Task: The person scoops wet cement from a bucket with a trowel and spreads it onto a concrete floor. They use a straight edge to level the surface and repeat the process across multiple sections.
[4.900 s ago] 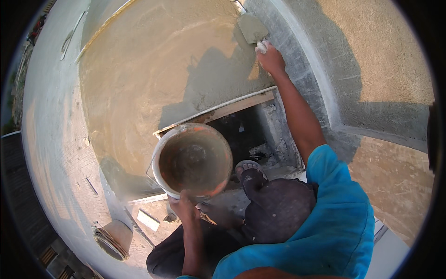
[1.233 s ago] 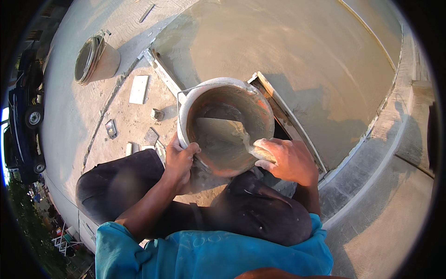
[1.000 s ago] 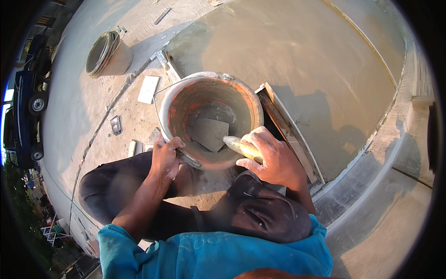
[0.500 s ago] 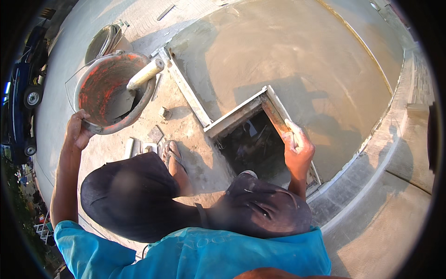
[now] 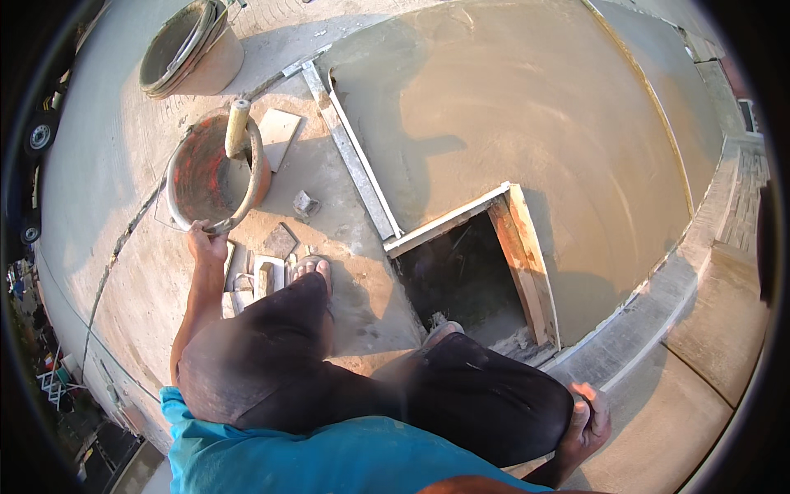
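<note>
My left hand (image 5: 207, 240) grips the near rim of a mortar-crusted bucket (image 5: 265, 165) with orange-red patches inside. The bucket looks set down on the concrete floor. A tool with a thick, pale round handle (image 5: 237, 130) leans in it; its lower end is hidden, so its kind is unclear. Beside my right knee is my right hand (image 5: 589, 421), fingers bent and a little apart, holding nothing. Between my feet and the wet grey-brown screed (image 5: 527, 107) lies a dark square pit, edged by a pale strip (image 5: 448, 221) and a wooden board (image 5: 520, 259).
A second bucket (image 5: 216, 62), or a nested stack, stands at the far left. Tile pieces (image 5: 278, 136), a small block (image 5: 306, 204) and a wooden-handled float (image 5: 265, 278) lie near my foot. A stepped concrete edge (image 5: 642, 329) curves along the right.
The bucket has come down and away from me, my left hand still on its rim. My right hand has left the wooden board and moved back to my right knee.
</note>
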Demonstrator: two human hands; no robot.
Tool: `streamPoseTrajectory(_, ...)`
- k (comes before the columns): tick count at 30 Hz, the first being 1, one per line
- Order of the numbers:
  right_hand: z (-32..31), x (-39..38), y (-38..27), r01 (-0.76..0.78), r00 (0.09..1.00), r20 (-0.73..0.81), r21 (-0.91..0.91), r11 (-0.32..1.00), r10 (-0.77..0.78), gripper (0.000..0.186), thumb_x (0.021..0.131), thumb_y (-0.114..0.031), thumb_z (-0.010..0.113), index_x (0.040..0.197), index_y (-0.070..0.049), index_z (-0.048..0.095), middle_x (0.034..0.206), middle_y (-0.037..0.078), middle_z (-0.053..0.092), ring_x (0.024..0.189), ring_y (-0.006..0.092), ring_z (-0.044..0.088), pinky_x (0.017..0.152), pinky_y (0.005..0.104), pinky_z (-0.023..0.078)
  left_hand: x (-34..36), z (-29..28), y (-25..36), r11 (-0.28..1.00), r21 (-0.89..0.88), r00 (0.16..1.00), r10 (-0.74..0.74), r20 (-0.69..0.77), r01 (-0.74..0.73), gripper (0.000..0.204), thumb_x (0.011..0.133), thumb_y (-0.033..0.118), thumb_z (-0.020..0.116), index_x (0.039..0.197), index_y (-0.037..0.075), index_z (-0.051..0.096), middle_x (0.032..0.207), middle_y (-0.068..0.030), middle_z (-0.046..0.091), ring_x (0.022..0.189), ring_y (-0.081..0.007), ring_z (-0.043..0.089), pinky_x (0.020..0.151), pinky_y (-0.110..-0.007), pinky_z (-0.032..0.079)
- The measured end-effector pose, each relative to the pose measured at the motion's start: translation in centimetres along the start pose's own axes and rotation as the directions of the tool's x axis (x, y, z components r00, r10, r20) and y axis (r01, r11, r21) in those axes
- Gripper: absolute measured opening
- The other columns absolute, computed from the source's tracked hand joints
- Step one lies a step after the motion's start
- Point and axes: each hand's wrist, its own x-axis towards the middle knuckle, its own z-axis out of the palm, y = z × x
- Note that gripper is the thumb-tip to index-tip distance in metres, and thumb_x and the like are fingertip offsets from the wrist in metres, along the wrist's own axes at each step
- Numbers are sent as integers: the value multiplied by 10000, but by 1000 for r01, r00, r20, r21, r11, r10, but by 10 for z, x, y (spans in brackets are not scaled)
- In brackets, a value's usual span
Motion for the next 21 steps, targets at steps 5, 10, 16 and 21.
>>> streamPoseTrajectory(5,21,12,-50,269,944,249,-196,943,-217,339,973,-324,585,976,5,666,927,158,683,910,323,657,888,416,502,-5,-13,-10,995,103,999,19,-39,-15,394,955,215,623,1242,-16,484,1115,-171,616,972,-346,651,806,-554,583)
streamPoseTrajectory(10,9,37,-79,23,904,426,-123,992,32,167,934,-163,596,884,-15,656,900,134,692,883,320,663,836,403,508,-66,46,-2,921,356,987,-160,-27,160,866,933,557,607,1423,-86,297,1422,-261,413,1168,-410,573,892,-570,539)
streamPoseTrajectory(16,5,29,-113,-8,817,546,-309,951,185,72,888,-127,656,910,-60,672,872,106,680,878,325,649,795,412,501,-125,-41,89,528,821,922,-386,3,218,652,978,519,552,1449,84,433,1373,-201,526,1119,-332,627,779,-439,542)
streamPoseTrajectory(21,4,-21,-146,206,818,560,-498,842,131,187,917,-259,627,1004,-103,681,1097,86,682,1048,316,621,891,459,485,-271,-39,199,80,992,914,-387,125,-102,301,993,306,553,1142,84,694,868,-68,718,738,-156,686,673,-306,510)
